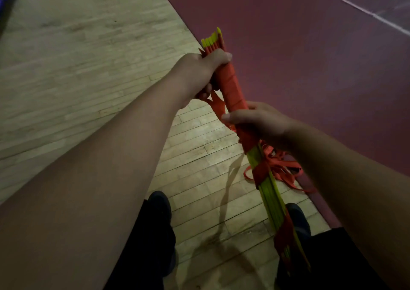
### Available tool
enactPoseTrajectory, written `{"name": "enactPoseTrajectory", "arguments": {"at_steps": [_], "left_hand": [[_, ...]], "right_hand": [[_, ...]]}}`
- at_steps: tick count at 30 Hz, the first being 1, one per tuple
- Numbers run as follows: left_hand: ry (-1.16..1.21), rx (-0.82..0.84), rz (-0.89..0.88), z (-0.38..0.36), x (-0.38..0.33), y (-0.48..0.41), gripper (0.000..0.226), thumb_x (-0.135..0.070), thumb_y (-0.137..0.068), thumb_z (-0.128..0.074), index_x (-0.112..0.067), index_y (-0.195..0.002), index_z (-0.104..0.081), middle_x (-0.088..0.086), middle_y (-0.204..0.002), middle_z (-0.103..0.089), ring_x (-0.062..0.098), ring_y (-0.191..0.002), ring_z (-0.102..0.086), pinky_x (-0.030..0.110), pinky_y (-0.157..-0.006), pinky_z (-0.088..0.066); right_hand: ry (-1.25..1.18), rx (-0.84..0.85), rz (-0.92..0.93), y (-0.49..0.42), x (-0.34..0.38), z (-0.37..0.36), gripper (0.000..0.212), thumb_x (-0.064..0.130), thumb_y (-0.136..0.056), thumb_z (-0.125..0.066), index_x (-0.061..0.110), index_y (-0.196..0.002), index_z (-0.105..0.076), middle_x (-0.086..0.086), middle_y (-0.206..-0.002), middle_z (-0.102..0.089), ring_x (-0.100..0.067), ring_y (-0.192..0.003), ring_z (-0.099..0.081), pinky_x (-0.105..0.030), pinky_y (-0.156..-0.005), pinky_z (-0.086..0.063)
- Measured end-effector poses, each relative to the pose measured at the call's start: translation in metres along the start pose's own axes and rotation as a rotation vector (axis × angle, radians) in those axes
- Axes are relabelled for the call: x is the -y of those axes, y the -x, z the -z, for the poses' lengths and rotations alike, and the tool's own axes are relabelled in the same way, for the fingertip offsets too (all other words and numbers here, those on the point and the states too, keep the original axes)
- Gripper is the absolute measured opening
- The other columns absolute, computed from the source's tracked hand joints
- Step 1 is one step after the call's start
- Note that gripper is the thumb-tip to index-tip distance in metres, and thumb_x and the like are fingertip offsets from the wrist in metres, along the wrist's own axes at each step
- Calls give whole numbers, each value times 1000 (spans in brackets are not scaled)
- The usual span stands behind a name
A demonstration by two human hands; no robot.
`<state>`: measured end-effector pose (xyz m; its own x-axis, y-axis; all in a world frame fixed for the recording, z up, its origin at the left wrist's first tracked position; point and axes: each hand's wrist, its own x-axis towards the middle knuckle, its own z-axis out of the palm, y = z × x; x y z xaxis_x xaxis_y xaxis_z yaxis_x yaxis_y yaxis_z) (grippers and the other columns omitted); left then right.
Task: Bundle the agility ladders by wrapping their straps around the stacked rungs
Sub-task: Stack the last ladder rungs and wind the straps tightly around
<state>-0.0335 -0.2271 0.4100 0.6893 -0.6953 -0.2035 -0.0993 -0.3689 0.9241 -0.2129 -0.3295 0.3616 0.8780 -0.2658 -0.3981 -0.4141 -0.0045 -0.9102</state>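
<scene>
From the head camera, your left hand (199, 72) grips the far end of the stacked rungs (271, 198), its fingers mostly hidden behind them. Your right hand (259, 123) curls round the middle, covering part of the wound strap (234, 87). The bundle's near end is lost against your dark trousers (332, 256).

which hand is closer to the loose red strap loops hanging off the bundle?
Right. The right hand grips the bundle right next to the loose strap loops. The left hand grips it at the far end, by the yellow rung tips.
</scene>
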Motion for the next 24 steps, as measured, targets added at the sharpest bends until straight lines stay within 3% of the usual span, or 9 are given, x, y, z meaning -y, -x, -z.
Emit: {"name": "enactPoseTrajectory", "arguments": {"at_steps": [2, 4, 6, 9, 11, 14, 16, 19, 24], "left_hand": [[85, 10, 6, 3, 0, -1, 40, -52, -93, -73, -12, -93, -68, 0, -66, -58, 16, -55, -52, 33, -60, -47], [108, 40, 0, 8, -1, -1, 37, -49, -95, -71, -12, -96, -67, -3, -62, -58, 15, -55, -50, 31, -59, -46], [61, 71, -8, 12, 1, -1, 38, -50, -97, -70, -12, -95, -67, -3, -59, -58, 16, -55, -51, 31, -59, -47], [-72, 76, -3, 16, 4, -3, 56, -68, -93, -70, -12, -96, -72, -1, -65, -65, 16, -56, -56, 35, -64, -55], [-151, 76, 24, 17, 6, -2, 66, -74, -95, -65, -10, -101, -73, 2, -75, -78, 15, -56, -58, 35, -65, -56], [-196, 73, 83, 14, 6, 1, 69, -77, -95, -61, -10, -104, -75, 10, -82, -82, 14, -54, -59, 33, -63, -56], [-195, 49, 125, 7, 7, 2, 69, -80, -93, -61, -13, -103, -75, 10, -82, -82, 12, -52, -60, 30, -60, -55], [-198, -9, 203, -2, 10, 4, 74, -86, -89, -60, -14, -100, -77, 6, -78, -81, 11, -50, -60, 26, -57, -53], [-125, -37, 224, -3, 8, 3, 76, -88, -79, -68, -14, -94, -78, 0, -66, -72, 11, -49, -54, 27, -56, -50]], "right_hand": [[-246, 110, -50, 1, 1, 0, 59, 46, -87, -77, 18, -136, -59, -13, -128, -64, -31, -114, -72, -52, -91, -63], [-319, 208, -69, 3, 2, 0, 59, 41, -94, -71, 16, -144, -52, -16, -129, -68, -35, -111, -75, -51, -87, -62], [-221, 158, -57, 4, 5, 0, 46, 35, -97, -69, 16, -137, -54, -16, -114, -74, -32, -95, -77, -46, -79, -63], [-19, -42, -33, 2, 5, -3, 33, 31, -97, -76, 22, -123, -60, -17, -102, -75, -27, -77, -77, -39, -69, -64], [54, -121, -24, -1, 1, -5, 30, 29, -95, -80, 26, -116, -59, -17, -101, -76, -24, -71, -77, -37, -64, -64], [219, -250, -3, -7, -7, -9, 31, 31, -92, -83, 29, -110, -58, -11, -93, -76, -20, -64, -76, -34, -55, -62], [374, -332, 22, -11, -12, -11, 37, 35, -90, -84, 28, -113, -57, -5, -91, -73, -20, -65, -76, -29, -50, -58], [519, -378, 32, -16, -17, -13, 48, 41, -88, -87, 27, -118, -53, -2, -97, -69, -19, -73, -73, -30, -55, -55], [479, -278, 20, -14, -12, -6, 66, 59, -81, -86, 25, -126, -53, -1, -101, -70, -19, -80, -74, -32, -58, -54]]}}
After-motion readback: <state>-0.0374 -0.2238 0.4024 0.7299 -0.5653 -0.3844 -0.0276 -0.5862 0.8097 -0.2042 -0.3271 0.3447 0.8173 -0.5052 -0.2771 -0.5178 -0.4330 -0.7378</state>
